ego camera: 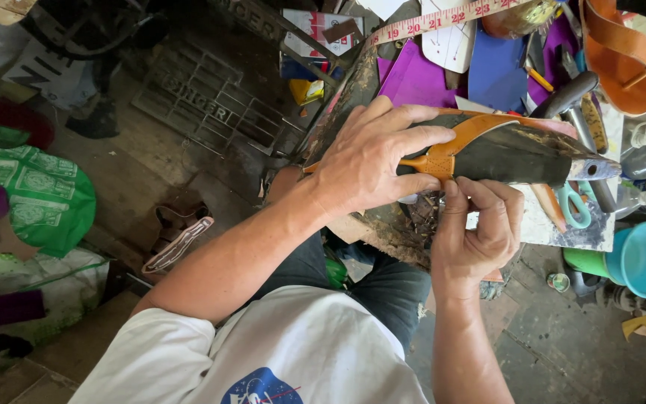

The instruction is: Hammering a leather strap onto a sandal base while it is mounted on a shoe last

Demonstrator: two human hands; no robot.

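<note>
My left hand (374,161) lies over a dark sandal sole (514,155) and grips it from above, fingers spread across its near end. An orange leather strap (463,135) curves across the sole's top. My right hand (478,224) is under the sole's lower edge, thumb and fingers pinching the orange strap's end where it meets the sole. The sole rests on a metal shoe last (596,169) whose grey tip sticks out at the right.
A cluttered workbench (555,224) holds purple sheets (416,78), a measuring tape (435,21), teal-handled scissors (573,206) and a finished orange sandal (622,56). A teal bowl (644,258) sits at right. A sewing-machine treadle (211,97) and green bag (39,198) lie left.
</note>
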